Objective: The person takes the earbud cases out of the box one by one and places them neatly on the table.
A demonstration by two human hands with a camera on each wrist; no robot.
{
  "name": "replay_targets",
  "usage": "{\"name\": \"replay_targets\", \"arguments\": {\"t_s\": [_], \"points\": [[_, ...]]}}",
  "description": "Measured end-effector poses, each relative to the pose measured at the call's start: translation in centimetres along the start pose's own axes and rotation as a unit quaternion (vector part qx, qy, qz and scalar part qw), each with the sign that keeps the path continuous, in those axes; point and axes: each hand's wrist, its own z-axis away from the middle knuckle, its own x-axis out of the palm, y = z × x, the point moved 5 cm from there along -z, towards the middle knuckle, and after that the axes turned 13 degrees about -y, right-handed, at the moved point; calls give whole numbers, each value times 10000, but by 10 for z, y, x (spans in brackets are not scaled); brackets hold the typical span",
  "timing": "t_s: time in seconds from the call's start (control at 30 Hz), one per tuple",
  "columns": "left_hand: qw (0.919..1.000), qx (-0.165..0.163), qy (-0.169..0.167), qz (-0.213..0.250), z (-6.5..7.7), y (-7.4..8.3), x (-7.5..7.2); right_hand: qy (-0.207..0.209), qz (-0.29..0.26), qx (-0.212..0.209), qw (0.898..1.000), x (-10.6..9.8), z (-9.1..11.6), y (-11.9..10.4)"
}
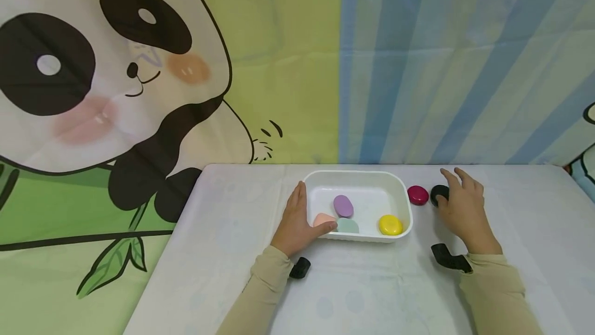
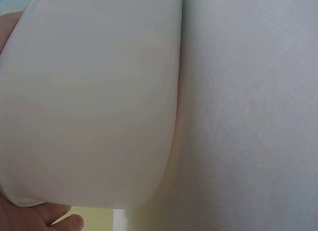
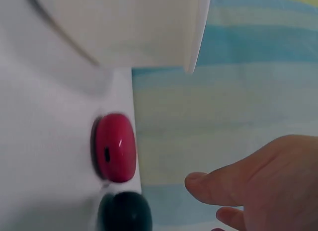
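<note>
My left hand grips the left end of a white tray, its thumb over the front rim and its fingers along the left side. In the left wrist view the outer wall of the tray fills much of the picture. Inside lie a purple oval piece, a peach piece, a pale green piece and a yellow round piece. My right hand, fingers spread, is over a dark round piece, apart from it in the right wrist view.
A glossy red rounded piece with a small dark slot sits between the tray and the dark piece. White cloth covers the table. Behind its back edge hangs a printed curtain. Black camera mounts project from both wrists.
</note>
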Motion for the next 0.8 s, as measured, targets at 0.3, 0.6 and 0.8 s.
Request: {"name": "replay_targets", "arguments": {"t_s": [0.3,0.6,0.8], "points": [[10000,32,10,65,0,0,1,53,33,-513,9987,6,3,-43],[10000,8,14,62,1,1,0,41,150,-1164,9931,17,3,-76],[10000,40,34,29,1,0,0,-246,248,-1248,9916,27,4,-92]]}}
